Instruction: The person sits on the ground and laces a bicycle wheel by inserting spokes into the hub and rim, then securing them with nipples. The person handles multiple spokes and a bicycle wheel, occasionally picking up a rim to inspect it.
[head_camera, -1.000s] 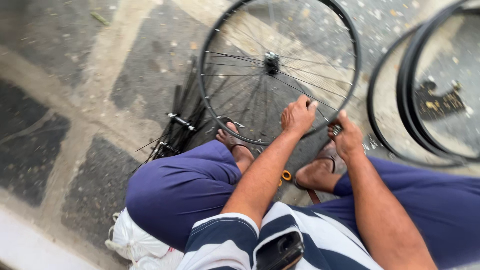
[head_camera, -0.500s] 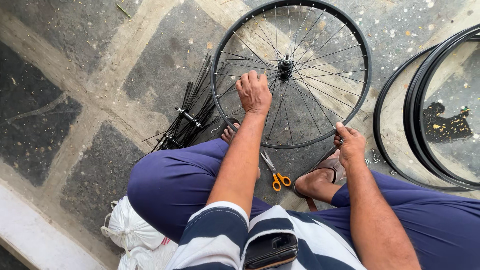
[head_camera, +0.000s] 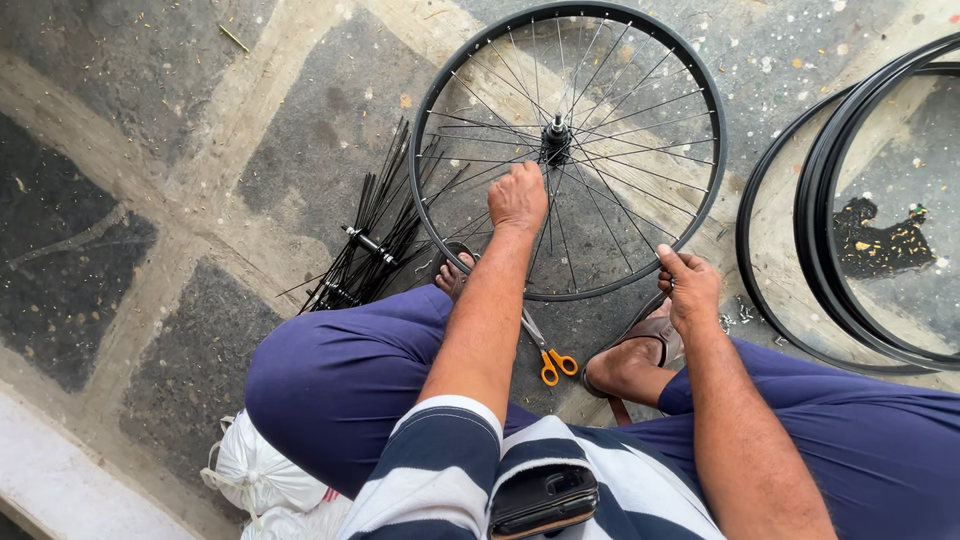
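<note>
A black spoked bicycle wheel lies flat on the stone floor in front of me. My left hand reaches into its middle, just below the hub, with the fingers curled around the spokes. My right hand pinches the near rim at the lower right of the wheel. I sit with my knees apart in blue trousers, my feet in sandals under the wheel's near edge.
A bundle of loose black spokes lies left of the wheel. Orange-handled scissors rest between my feet. Bare black rims are stacked at the right. A white sack sits by my left thigh.
My left hand has slid from the near rim up to the spokes by the hub. My right hand has stayed at the rim. The view has shifted a little.
</note>
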